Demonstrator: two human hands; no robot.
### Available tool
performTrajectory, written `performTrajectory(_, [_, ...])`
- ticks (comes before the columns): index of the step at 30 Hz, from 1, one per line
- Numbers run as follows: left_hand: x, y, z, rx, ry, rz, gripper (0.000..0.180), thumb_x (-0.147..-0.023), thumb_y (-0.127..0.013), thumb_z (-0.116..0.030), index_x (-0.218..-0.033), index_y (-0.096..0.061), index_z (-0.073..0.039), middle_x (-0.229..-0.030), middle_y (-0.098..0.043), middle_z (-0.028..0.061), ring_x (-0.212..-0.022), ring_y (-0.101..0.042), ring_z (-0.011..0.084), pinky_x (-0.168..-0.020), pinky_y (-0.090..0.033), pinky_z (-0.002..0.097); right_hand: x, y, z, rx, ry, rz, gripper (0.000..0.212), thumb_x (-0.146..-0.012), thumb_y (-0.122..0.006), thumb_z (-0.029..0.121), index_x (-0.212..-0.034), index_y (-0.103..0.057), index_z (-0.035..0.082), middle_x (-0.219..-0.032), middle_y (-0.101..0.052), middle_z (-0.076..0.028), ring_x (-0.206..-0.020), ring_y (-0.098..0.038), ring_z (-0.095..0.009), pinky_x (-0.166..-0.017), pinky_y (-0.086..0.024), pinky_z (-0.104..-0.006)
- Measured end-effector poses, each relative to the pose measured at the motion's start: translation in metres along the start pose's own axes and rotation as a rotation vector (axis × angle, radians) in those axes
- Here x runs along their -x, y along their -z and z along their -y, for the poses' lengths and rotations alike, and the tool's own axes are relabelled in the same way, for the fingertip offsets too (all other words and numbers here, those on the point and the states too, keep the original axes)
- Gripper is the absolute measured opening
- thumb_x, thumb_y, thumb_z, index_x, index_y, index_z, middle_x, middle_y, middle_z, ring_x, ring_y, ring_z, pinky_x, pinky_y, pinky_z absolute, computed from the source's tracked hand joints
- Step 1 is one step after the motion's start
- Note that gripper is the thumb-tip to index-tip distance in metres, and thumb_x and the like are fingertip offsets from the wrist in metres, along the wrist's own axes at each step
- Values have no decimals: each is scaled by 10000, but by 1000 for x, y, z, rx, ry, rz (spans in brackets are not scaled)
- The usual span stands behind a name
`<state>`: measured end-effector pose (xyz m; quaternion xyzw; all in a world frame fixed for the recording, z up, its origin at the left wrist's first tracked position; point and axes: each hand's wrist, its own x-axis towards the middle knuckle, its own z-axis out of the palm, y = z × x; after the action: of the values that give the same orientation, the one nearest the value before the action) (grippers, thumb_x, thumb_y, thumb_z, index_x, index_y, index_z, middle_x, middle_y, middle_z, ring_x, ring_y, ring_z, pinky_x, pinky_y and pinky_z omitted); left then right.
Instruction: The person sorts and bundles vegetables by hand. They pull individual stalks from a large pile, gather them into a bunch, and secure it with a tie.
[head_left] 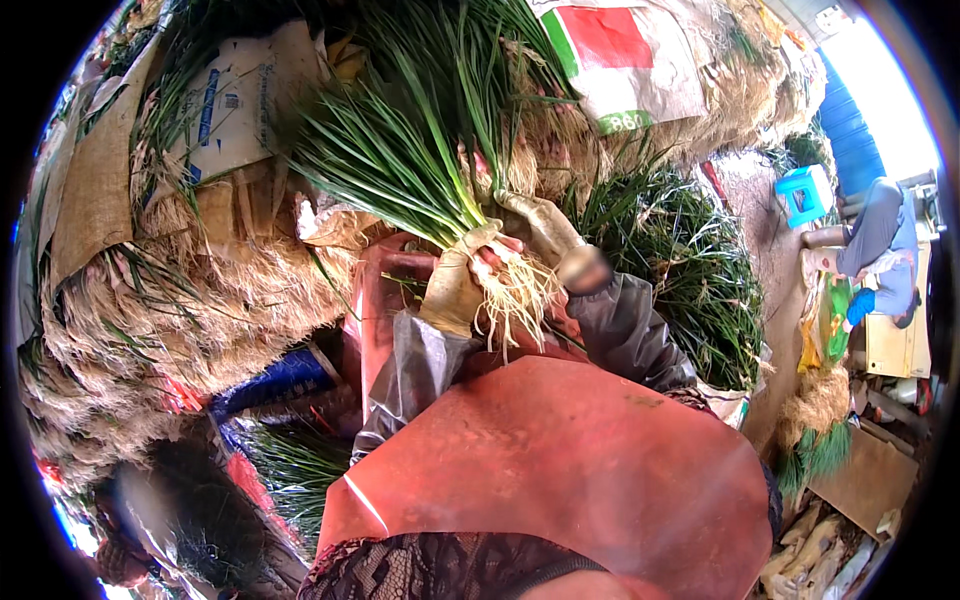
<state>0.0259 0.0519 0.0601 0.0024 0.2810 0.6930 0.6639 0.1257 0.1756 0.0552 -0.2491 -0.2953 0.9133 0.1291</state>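
Observation:
My gloved left hand (455, 287) is closed round a bunch of green garlic (415, 165) just above its pinkish bulbs. The long green leaves fan up and to the left, and pale yellow roots (515, 298) hang down over my red apron (550, 450). Beyond the bulbs, my gloved right hand (540, 222) curls its fingers on pinkish-white stalks at the edge of the heap, close behind the bunch. Part of its grip is hidden. Both gloves are tan and dirty, below grey waterproof sleeves.
Heaped green garlic with brown roots (210, 310) rises at left and ahead, partly under sacks (240, 100). Loose leaves (680, 260) lie at my right. Farther right are a blue stool (803, 195), a bent-over person (880, 250) and a cardboard sheet (865, 475).

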Motion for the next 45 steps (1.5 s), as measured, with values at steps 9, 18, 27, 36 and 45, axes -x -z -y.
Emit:
performTrajectory(9, [4,2,4,29,-55,0,186,-844,-616,-166,-908,-606,9,-828,-652,135,-714,-625,198,-675,-538,314,-32,12,-1,1807,741,-740,344,-779,-649,399,-963,-674,109,-833,-655,-122,-795,-631,-297,-686,-503,-381])
performTrajectory(18, [18,44,-8,234,-76,352,182,-841,-619,-171,-953,-549,-46,-920,-615,155,-685,-598,155,-505,-492,174,-38,67,36,1740,312,-1064,287,-852,-573,355,-932,-647,90,-895,-666,-135,-724,-651,-304,-662,-518,-422])
performTrajectory(27, [40,43,8,105,-90,-9,178,-823,-628,-106,-961,-525,-61,-916,-526,81,-708,-514,106,-449,-429,155,-25,-14,-11,710,138,47,394,-943,-510,287,-1262,-499,56,-1006,-634,-54,-728,-605,-121,-627,-485,-242])
performTrajectory(36, [39,42,5,75,-42,26,242,-833,-623,-158,-1031,-563,-33,-846,-657,145,-739,-643,193,-675,-538,294,-7,-34,-46,1408,423,-418,329,-871,-613,267,-1139,-599,77,-906,-668,-116,-807,-646,-241,-716,-511,-332])
performTrajectory(45, [30,49,14,213,-48,126,326,-828,-636,-179,-1092,-520,-28,-1074,-578,171,-874,-601,198,-767,-515,310,-12,-20,-30,518,169,-136,280,-909,-576,160,-1139,-586,0,-958,-672,-76,-732,-638,-120,-602,-516,-204])
